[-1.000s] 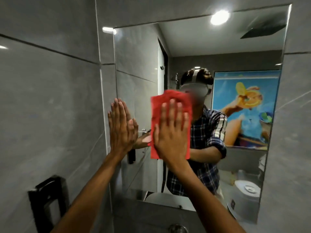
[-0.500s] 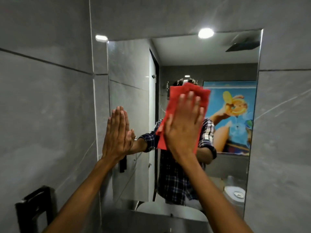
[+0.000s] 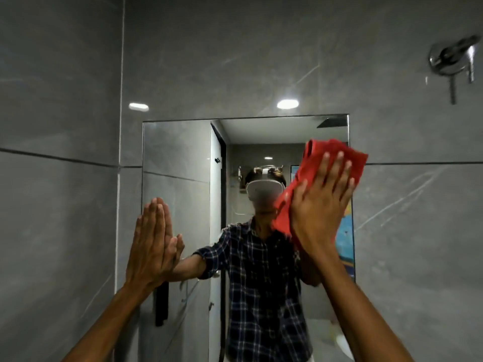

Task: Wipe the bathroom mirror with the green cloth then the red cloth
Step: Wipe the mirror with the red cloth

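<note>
Right hand point(image 3: 322, 205) covers most of the red cloth point(image 3: 337, 155) and the mirror point(image 3: 177, 158) upper right corner behind it. Mirror bottom edge cut off by frame. Both forearms run out of frame at bottom. Chrome wall fitting point(image 3: 453, 58) top right motion-blurred, type unclear. Reflected face blurred.

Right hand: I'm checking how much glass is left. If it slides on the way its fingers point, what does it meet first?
The right hand, on the red cloth, would probably cross the mirror edge onto the grey wall tile.
</note>
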